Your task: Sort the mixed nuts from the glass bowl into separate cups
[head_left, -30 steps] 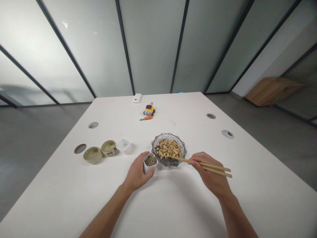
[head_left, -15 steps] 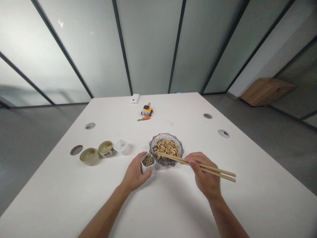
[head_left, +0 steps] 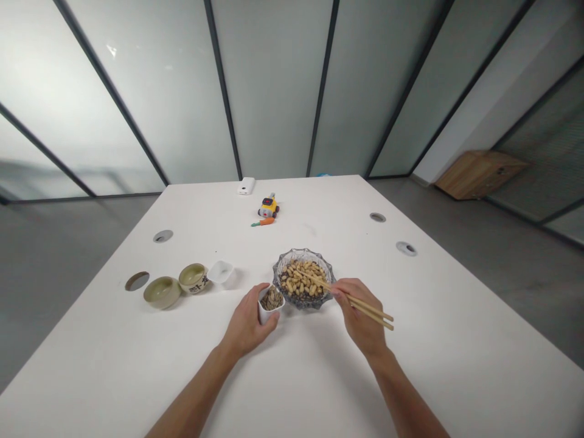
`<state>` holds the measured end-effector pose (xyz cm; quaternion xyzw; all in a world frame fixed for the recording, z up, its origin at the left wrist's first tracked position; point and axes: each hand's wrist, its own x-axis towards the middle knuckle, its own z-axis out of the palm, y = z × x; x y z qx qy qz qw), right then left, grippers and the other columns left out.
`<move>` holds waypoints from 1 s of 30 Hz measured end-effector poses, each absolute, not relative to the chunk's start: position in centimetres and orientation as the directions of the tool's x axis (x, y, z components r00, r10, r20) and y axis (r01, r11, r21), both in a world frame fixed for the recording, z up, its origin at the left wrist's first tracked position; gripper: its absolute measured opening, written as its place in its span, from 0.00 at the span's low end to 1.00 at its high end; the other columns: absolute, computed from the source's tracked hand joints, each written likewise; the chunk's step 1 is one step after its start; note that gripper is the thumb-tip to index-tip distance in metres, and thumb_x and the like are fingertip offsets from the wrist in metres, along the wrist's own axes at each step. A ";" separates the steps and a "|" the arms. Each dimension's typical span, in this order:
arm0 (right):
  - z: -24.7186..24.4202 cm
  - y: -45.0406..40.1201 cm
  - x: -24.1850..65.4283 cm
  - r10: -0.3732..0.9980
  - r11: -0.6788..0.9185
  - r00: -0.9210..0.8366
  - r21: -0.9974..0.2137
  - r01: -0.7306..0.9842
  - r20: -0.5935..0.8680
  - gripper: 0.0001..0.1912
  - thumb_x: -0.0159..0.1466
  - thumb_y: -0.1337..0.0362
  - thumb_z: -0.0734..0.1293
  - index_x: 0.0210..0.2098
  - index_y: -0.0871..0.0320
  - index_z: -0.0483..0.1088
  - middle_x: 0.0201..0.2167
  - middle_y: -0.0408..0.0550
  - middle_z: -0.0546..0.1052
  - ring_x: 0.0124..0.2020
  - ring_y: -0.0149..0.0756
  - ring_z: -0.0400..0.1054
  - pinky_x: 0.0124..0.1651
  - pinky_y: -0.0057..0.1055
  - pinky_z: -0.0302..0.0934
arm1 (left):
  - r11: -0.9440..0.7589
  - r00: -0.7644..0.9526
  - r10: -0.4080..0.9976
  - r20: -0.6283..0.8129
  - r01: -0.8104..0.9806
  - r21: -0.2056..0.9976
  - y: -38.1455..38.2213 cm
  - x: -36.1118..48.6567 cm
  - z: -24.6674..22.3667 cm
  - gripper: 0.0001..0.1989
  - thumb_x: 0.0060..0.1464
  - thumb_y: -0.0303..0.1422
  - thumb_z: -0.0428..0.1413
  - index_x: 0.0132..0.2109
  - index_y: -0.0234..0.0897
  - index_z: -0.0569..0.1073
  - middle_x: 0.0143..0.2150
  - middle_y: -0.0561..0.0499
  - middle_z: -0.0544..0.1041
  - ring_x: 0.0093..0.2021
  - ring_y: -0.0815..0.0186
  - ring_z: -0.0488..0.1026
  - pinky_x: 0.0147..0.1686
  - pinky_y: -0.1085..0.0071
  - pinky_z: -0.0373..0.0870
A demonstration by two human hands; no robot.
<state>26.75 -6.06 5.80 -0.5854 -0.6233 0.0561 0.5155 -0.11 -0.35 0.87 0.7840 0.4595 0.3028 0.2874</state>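
Chopsticks (head_left: 314, 280) and right hand (head_left: 362, 322) sit closer to the glass bowl (head_left: 296, 255) than in the previous frame, the tips now farther in over the peanuts (head_left: 298, 286). From my remote seat I see that bowl mid-table, peanuts in their shells heaped over darker seeds; whether the tips pinch one I cannot tell. Right-hand fingers are closed around the sticks at the bowl's four o'clock — partway along, probably for control, with the back ends pointing out past the hand.

At eight o'clock, just beside the bowl, the left hand (head_left: 249, 322) grips a white cup (head_left: 266, 315) of striped seeds (head_left: 272, 299). Fingers and thumb wrap its sides, which leaves the mouth uncovered — I judge that keeps the contents in and the top reachable. I cannot tell whether its base touches the table (head_left: 292, 377).

Farther out at nine o'clock I have a white dish (head_left: 221, 274), then a lettered bowl (head_left: 194, 278) and a plain green bowl (head_left: 163, 294), lined up apart from both hands. Toward eleven lie an orange-and-green toy (head_left: 264, 222), a toy vehicle (head_left: 269, 207) and a white device (head_left: 246, 186).
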 end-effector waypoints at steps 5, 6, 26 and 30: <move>5.4 -6.0 26.6 0.782 0.284 0.217 -0.644 0.711 0.584 0.13 0.73 0.56 0.65 0.37 0.54 0.78 0.35 0.49 0.80 0.37 0.38 0.76 0.45 0.35 0.73 | -0.419 0.387 0.894 0.226 0.541 0.729 -0.3 -0.1 0.9 0.29 0.55 0.36 0.59 0.63 0.38 0.65 0.58 0.38 0.77 0.58 0.48 0.76 0.60 0.48 0.72; 5.4 -6.0 26.7 0.786 0.282 0.208 -0.638 0.717 0.582 0.14 0.73 0.56 0.65 0.37 0.54 0.78 0.34 0.49 0.80 0.36 0.37 0.76 0.44 0.35 0.72 | -0.420 0.389 0.893 0.226 0.541 0.729 -0.3 -0.1 0.9 0.29 0.55 0.36 0.59 0.63 0.37 0.65 0.58 0.39 0.78 0.58 0.48 0.76 0.60 0.48 0.72; 6.8 -6.5 28.1 0.813 0.269 0.220 -0.683 0.679 0.539 0.18 0.73 0.52 0.64 0.33 0.54 0.77 0.32 0.48 0.80 0.34 0.38 0.75 0.39 0.34 0.69 | -0.418 0.399 0.892 0.212 0.551 0.722 -0.4 -0.1 0.9 0.28 0.56 0.37 0.58 0.63 0.37 0.64 0.58 0.39 0.77 0.58 0.48 0.76 0.60 0.49 0.72; 6.9 -6.4 28.7 0.810 0.183 0.318 -0.728 0.661 0.492 0.23 0.74 0.51 0.61 0.28 0.55 0.74 0.26 0.46 0.77 0.28 0.35 0.72 0.32 0.30 0.65 | -0.415 0.395 0.894 0.209 0.559 0.718 -0.3 -0.2 0.6 0.28 0.56 0.37 0.58 0.63 0.37 0.64 0.58 0.38 0.77 0.58 0.48 0.76 0.60 0.48 0.72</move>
